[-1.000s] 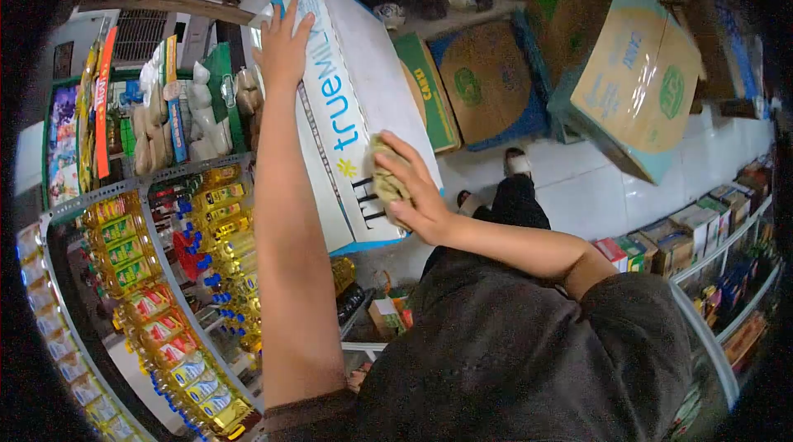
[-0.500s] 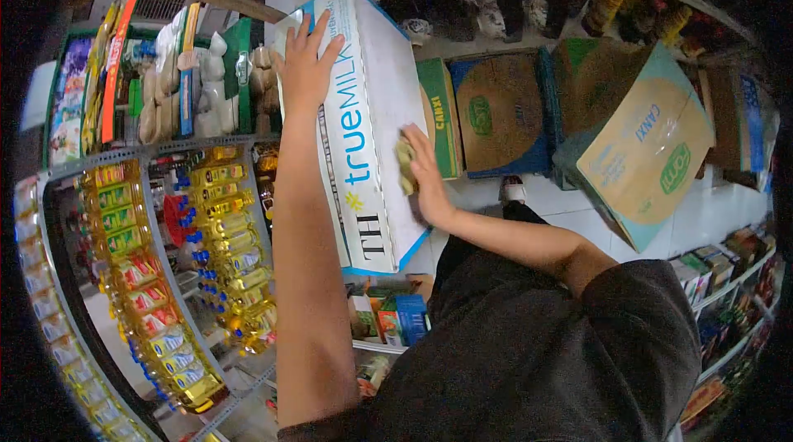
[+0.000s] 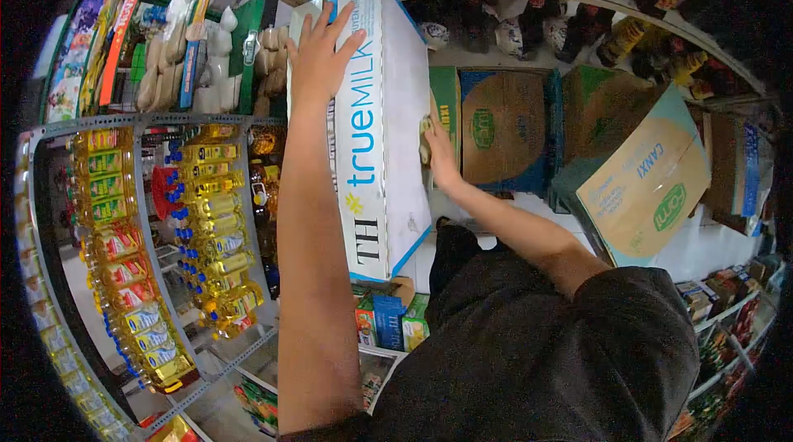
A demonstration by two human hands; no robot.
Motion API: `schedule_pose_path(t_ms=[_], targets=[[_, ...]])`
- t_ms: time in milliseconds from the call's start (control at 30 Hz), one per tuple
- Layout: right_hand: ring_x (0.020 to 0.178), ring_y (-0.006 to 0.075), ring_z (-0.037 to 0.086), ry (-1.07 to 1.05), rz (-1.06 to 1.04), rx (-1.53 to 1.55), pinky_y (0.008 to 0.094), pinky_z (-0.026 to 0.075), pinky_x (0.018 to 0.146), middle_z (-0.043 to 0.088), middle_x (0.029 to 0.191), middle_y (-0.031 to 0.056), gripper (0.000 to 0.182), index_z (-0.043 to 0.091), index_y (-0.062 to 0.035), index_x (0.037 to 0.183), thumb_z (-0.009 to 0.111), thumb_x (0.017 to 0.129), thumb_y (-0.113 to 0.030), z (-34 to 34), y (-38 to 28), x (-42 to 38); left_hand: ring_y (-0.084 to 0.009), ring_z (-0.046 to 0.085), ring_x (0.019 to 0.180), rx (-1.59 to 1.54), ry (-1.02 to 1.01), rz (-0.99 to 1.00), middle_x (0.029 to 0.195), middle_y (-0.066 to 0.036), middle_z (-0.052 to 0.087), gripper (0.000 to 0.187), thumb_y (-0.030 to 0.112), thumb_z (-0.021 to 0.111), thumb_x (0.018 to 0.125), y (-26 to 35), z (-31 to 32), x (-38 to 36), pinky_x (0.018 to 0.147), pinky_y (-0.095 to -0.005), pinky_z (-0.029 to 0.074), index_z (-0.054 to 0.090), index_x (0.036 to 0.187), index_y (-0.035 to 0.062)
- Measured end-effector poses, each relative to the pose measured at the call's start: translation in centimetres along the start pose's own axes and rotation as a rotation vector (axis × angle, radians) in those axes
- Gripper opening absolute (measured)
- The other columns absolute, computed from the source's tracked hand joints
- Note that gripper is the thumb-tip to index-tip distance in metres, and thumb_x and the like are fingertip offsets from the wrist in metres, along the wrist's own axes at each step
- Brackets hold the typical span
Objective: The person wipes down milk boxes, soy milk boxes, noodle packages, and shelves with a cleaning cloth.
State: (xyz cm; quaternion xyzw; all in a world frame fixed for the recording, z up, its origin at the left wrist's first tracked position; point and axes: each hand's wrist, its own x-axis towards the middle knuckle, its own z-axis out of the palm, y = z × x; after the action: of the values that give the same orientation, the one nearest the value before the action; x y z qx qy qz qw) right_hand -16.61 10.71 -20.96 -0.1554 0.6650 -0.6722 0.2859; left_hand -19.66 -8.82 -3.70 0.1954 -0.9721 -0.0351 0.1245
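**Cloth [image 3: 425,147] has moved to the edge of the white box's [image 3: 405,111] plain side**

Your right hand [image 3: 443,153] has left the lettered face and crossed the plain side, and it is now at the edge beside the green carton [image 3: 446,99]. Its fingers are extended and only slightly bent, with the cloth under them, against or very near the box; how tightly you grip it, you cannot tell from here. The shift puts the cloth on a different part of the box, and the lettering is clear of it.

Your left hand [image 3: 320,58] is spread wide, palm down near the top of the lettered face, with nothing gripped. It seems to be steadying the box while the right hand works.

The box is in front of you, between the oil bottles [image 3: 219,219] on your left and the brown carton [image 3: 504,128] on your right. What it rests on is hidden. Farther right, another carton [image 3: 648,182] sits at a tilt.
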Motion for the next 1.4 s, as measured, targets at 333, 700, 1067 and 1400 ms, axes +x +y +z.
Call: schedule_pose_path(t_ms=[333,700,1067,1400], targets=[[0.129,0.0309,0.023,0.131,-0.554,0.041,0.0347,0.017,0.105,0.028,0.138,0.0183,0.048,0.033,0.0028,0.13,0.036,0.09,-0.024,1.1,-9.3,9.7,-0.0371,0.027,0.126,0.047,0.074,0.093,0.14,-0.008,0.03,0.049,0.05,0.038,0.086,-1.0,0.8,0.0,0.1,-0.0572,0.007,0.037,0.131,0.0316],[0.13,0.0297,0.022,0.122,-0.241,-0.047,0.0351,0.015,0.106,0.026,0.139,0.0184,0.049,0.031,-0.0004,0.133,0.036,0.091,-0.025,0.9,-0.9,3.9,-0.0383,0.026,0.127,0.042,0.08,0.105,0.139,-0.009,0.032,0.049,0.05,0.036,0.086,-0.9,0.8,-0.1,0.1,-0.0586,0.007,0.037,0.132,0.0311],[0.104,0.0235,0.048,0.316,-0.273,0.199,0.032,0.036,0.09,0.051,0.112,0.0173,0.034,0.049,0.0,0.113,0.05,0.085,-0.019,0.5,-7.7,15.6,-0.0328,0.021,0.13,0.011,0.034,0.044,0.141,-0.003,0.028,0.053,0.057,0.039,0.082,-0.8,0.6,0.1,0.102,-0.0591,0.006,0.038,0.13,0.0357],[0.101,0.0236,0.054,0.215,-0.286,0.191,0.0313,0.04,0.088,0.057,0.109,0.0148,0.033,0.056,-0.0004,0.108,0.06,0.077,-0.012,0.1,-2.5,6.5,-0.0324,0.02,0.131,0.015,0.016,0.027,0.141,-0.003,0.028,0.054,0.059,0.04,0.081,-0.7,0.5,0.0,0.102,-0.0589,0.006,0.037,0.13,0.0358]])
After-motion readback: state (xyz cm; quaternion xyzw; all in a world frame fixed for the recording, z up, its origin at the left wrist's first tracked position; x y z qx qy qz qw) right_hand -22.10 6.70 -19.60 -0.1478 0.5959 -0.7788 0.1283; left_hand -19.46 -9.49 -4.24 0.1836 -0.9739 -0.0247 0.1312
